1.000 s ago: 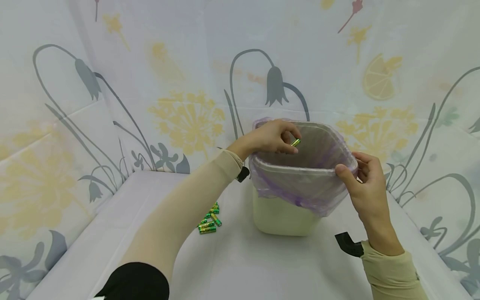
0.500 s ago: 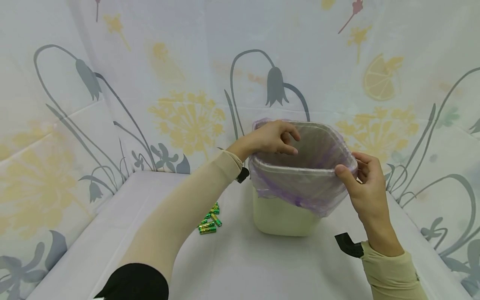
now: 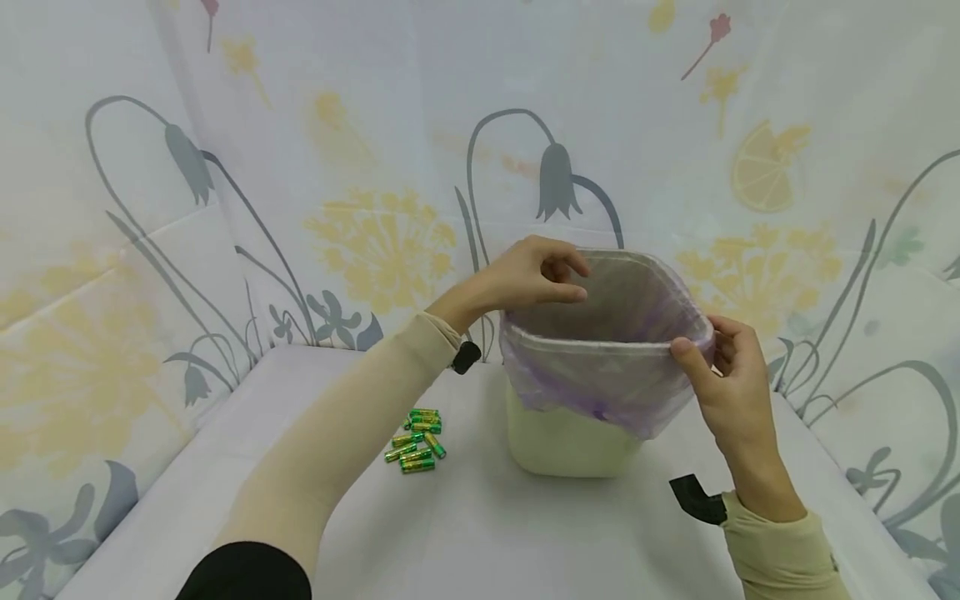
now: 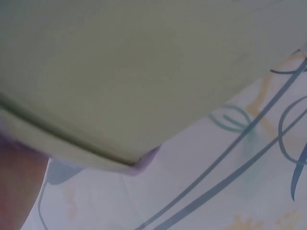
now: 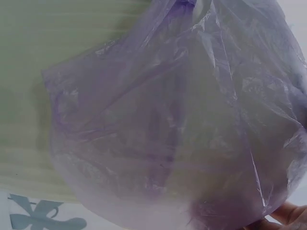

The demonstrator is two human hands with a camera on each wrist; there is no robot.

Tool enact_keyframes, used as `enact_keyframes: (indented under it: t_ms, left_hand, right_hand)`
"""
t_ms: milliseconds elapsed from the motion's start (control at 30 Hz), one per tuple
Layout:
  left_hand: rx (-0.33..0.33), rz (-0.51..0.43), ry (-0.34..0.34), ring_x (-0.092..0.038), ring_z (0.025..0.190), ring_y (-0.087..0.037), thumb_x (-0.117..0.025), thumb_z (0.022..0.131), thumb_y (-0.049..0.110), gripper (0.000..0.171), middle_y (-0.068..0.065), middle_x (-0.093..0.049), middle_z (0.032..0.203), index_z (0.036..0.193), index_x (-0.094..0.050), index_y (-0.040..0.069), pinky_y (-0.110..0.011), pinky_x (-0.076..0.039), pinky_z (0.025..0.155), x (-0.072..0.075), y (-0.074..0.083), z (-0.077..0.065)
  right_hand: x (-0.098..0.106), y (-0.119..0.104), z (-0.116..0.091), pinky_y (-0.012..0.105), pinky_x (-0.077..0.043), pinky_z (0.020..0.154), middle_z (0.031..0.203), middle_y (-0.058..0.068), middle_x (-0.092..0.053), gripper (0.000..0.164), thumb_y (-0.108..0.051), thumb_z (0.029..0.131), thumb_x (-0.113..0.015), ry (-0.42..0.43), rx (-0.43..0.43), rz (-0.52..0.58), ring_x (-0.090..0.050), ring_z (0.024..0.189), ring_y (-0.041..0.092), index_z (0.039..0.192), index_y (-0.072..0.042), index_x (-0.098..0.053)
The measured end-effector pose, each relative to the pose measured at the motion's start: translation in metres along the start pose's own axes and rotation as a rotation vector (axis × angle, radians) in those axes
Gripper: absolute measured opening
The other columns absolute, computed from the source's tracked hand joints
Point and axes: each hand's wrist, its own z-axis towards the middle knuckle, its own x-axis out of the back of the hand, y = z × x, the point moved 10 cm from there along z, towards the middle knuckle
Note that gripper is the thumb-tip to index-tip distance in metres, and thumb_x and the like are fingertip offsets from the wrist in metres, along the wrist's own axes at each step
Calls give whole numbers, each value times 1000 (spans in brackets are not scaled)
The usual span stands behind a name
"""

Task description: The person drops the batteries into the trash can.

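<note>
A pale green trash bin (image 3: 562, 446) stands on the table, lined with a translucent purple bag (image 3: 577, 375) folded over its rim. My left hand (image 3: 521, 277) hovers at the bin's left rim, fingers loosely bent over the opening, nothing between them. In the left wrist view the bin's side (image 4: 124, 72) fills much of the picture. My right hand (image 3: 735, 392) grips the bin's right front corner through the bag, thumb on the near side. The right wrist view shows mostly the draped bag (image 5: 144, 129), with fingertips (image 5: 288, 215) at lower right. The bin's bottom inside is hidden.
Several green and gold batteries (image 3: 417, 456) lie in a loose group on the white table (image 3: 450, 533), left of the bin. A flower-printed cloth (image 3: 375, 125) hangs behind and at both sides.
A battery held in my left fingers a second ago is gone from them, released over the bin's opening. The left hand has since drawn slightly left; the right hand keeps its grip.
</note>
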Motion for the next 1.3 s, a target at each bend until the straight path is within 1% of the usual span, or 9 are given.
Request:
enact_keyframes:
  t_ms: [133,267,400,567,733,867,1000,1167,1300]
  left_hand:
    - [-46,-32,51,-61,77,-17,-74,84,14,23,-5,-65,84,105,-67,7,-27,-50,74,12,6,-10]
    - [-47,-51,86,-59,73,-19,-73,85,11,21,-7,-64,83,105,-67,6,-28,-49,72,25,8,-23]
    - [-35,-29,124,-59,71,-20,-72,86,12,21,-7,-64,82,105,-67,7,-29,-48,70,41,6,-38]
    - [-10,-29,169,-56,68,-23,-72,86,12,21,-8,-63,81,105,-67,7,-29,-45,65,59,-3,-62]
    - [30,-7,181,-53,66,-20,-71,87,13,22,-8,-61,82,108,-66,6,-28,-44,62,69,-22,-86]
    - [78,-3,160,-53,67,-21,-70,88,13,23,-8,-61,83,109,-66,6,-28,-44,62,67,-42,-104]
    - [121,-10,143,-54,67,-20,-70,88,12,23,-8,-62,82,109,-66,6,-28,-44,61,60,-64,-120]
    - [174,-33,113,-54,67,-20,-69,88,11,22,-9,-61,82,109,-65,5,-28,-44,61,46,-87,-137]
    - [223,-30,76,-55,70,-20,-70,88,12,23,-8,-60,82,108,-65,5,-28,-46,65,34,-104,-149]
  right_hand:
    - [2,-1,1,13,-44,74,110,1,-56,51,-15,90,-67,14,0,9,-56,92,11,136,-14,-44]
    - [2,-2,1,13,-43,72,107,0,-55,52,-15,91,-66,8,13,-7,-54,88,11,138,-15,-45]
    - [1,-4,1,13,-43,73,108,0,-54,51,-15,91,-66,4,23,-40,-53,89,11,138,-13,-46]
    - [-1,-8,-1,14,-43,74,112,4,-54,51,-18,90,-67,-4,26,-74,-55,94,10,136,-13,-46]
    - [-2,-7,-2,14,-42,76,115,6,-53,52,-19,89,-68,-17,23,-66,-55,96,8,135,-13,-46]
    - [-3,-7,-2,13,-42,77,116,6,-52,53,-18,89,-68,-21,21,-60,-55,97,9,136,-12,-45]
    - [-4,-8,-3,14,-42,78,118,5,-52,52,-20,90,-67,-24,17,-76,-54,99,10,136,-12,-44]
    - [-4,-7,-2,14,-42,77,118,6,-51,53,-21,90,-67,-30,12,-78,-54,98,10,136,-12,-43]
    - [-4,-6,-2,14,-42,76,117,7,-51,54,-20,89,-67,-31,12,-68,-54,96,9,136,-13,-43]
